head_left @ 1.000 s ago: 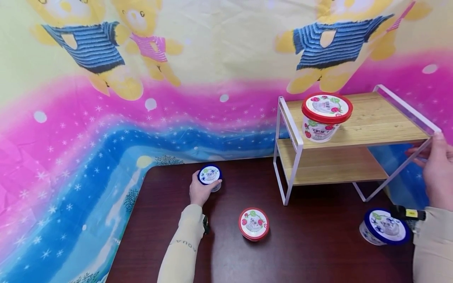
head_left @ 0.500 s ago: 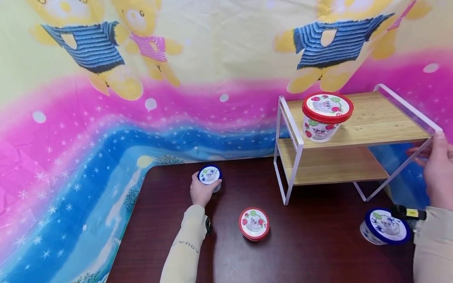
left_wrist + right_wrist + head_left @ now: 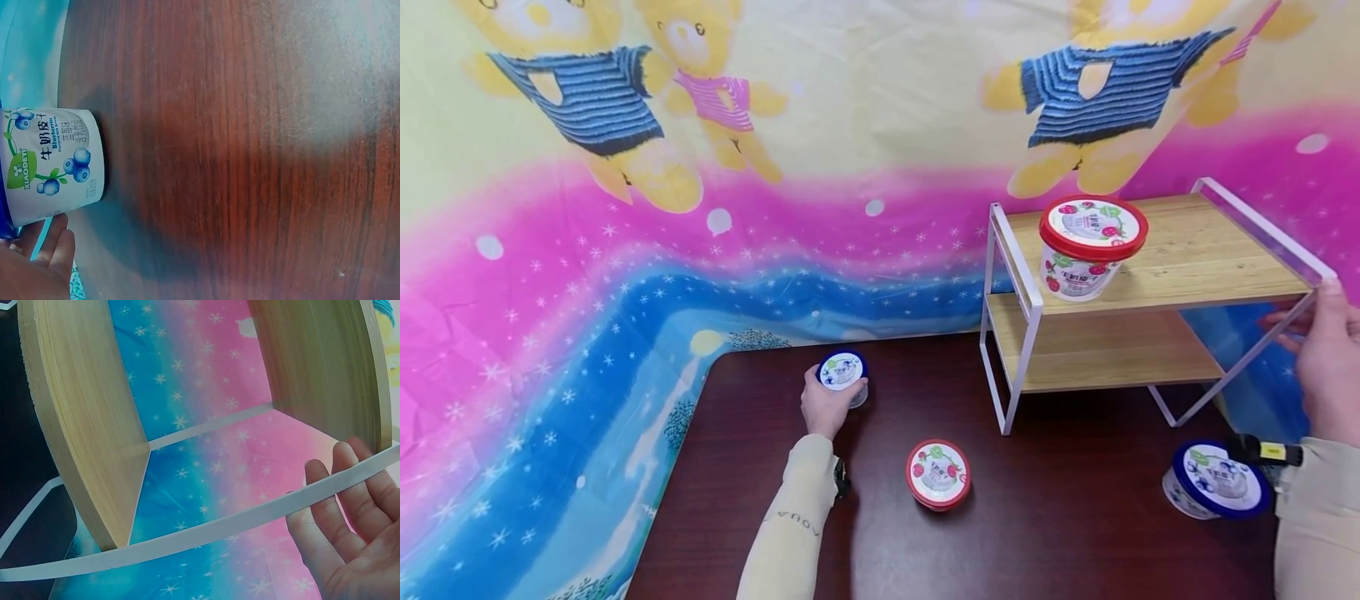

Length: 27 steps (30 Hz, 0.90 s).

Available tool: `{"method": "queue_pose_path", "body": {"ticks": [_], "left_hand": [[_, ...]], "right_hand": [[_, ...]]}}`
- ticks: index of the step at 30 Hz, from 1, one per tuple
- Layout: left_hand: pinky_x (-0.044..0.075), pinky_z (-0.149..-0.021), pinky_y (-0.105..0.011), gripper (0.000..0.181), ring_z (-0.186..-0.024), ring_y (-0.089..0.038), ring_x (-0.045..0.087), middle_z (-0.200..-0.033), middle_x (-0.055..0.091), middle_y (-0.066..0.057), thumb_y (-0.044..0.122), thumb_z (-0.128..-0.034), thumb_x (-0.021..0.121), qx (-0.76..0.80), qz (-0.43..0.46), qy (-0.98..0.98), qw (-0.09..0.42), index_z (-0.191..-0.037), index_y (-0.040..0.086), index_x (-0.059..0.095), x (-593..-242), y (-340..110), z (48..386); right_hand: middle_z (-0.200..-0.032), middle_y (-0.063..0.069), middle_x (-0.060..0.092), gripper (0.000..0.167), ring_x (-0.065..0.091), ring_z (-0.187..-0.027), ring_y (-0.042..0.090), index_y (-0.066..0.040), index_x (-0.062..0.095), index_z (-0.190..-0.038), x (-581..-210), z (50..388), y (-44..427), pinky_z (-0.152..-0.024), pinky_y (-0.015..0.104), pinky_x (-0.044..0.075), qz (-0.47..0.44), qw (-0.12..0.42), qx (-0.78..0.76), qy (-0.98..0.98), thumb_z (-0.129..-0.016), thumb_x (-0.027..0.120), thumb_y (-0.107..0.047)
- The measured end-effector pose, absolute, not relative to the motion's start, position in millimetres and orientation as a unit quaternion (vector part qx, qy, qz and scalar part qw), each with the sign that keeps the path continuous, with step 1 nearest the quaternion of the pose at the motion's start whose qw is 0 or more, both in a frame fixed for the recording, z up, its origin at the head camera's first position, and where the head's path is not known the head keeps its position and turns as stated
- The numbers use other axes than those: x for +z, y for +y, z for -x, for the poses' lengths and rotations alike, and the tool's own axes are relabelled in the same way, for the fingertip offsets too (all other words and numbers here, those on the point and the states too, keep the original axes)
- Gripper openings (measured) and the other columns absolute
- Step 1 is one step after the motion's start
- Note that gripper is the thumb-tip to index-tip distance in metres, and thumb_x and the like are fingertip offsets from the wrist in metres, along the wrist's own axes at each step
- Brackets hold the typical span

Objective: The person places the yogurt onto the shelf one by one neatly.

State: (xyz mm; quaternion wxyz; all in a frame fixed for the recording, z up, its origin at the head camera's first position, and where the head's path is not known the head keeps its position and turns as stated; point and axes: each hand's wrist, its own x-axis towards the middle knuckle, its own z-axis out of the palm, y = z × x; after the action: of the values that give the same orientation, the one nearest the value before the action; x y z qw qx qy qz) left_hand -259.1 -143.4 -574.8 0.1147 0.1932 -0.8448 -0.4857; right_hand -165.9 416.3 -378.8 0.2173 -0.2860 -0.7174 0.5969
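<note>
While the left hand (image 3: 825, 404) curls its fingers round the blue-lidded tub (image 3: 841, 369), thumb at the near side, the right hand (image 3: 1330, 367) hooks its fingers behind a white bar (image 3: 219, 526) of the rack (image 3: 1210, 258). So one hand is grasping, the other steadying; that's how I read this step: handling the tub at the far part of the tabletop (image 3: 1037, 542). What does the next move call for? Keeping that grasp snug and level if the tub is to travel, or easing the fingers off cleanly if it's to stand there; I can't call which. Nearer the person than those left fingers, and to their right, sits a red-lidded tub (image 3: 937, 473). Another strawberry tub (image 3: 1092, 246) stands on the top shelf, between the two hands, and a second blueberry tub (image 3: 1213, 479) waits below the right fingers, partly covered by the black wrist device (image 3: 1255, 450). Hard to make out: most of the left fingers, behind the tub; whether its base fully touches the wood; and the right thumb, out of the right wrist view.
</note>
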Motion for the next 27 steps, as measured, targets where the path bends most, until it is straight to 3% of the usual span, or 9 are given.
{"method": "queue_pose_path", "body": {"ticks": [7, 16, 27], "left_hand": [[0.043, -0.103, -0.055, 0.106, -0.12, -0.037, 0.053, -0.133, 0.055, -0.018, 0.054, -0.0676, 0.091, -0.488, -0.188, -0.84, 0.145, -0.148, 0.013, 0.037, -569.5, -143.9, 265.9], [0.043, -0.102, -0.054, 0.101, -0.12, -0.032, 0.054, -0.132, 0.057, -0.012, 0.057, -0.0678, 0.09, -0.5, -0.179, -0.832, 0.159, -0.144, 0.015, 0.039, -566.0, -139.9, 267.9], [0.043, -0.103, -0.05, 0.095, -0.121, -0.028, 0.053, -0.132, 0.056, -0.01, 0.053, -0.0709, 0.089, -0.506, -0.151, -0.829, 0.186, -0.143, 0.015, 0.041, -548.0, -131.2, 268.3]], "right_hand": [[-0.1, -0.024, 0.057, 0.041, 0.055, -0.089, -0.01, -0.042, 0.058, -0.126, -378.6, 166.6, 417.4, -0.111, 0.021, 0.03, 0.284, 0.217, 0.601, -0.715, -0.096, 0.041, -0.066], [-0.098, -0.024, 0.056, 0.029, 0.053, -0.086, -0.011, -0.044, 0.057, -0.115, -381.8, 168.1, 420.0, -0.107, 0.016, 0.032, 0.285, 0.215, 0.602, -0.714, -0.099, 0.041, -0.062], [-0.099, -0.025, 0.057, 0.039, 0.053, -0.089, -0.011, -0.041, 0.059, -0.128, -381.1, 168.2, 418.7, -0.11, 0.019, 0.03, 0.288, 0.217, 0.603, -0.711, -0.1, 0.042, -0.062]]}}
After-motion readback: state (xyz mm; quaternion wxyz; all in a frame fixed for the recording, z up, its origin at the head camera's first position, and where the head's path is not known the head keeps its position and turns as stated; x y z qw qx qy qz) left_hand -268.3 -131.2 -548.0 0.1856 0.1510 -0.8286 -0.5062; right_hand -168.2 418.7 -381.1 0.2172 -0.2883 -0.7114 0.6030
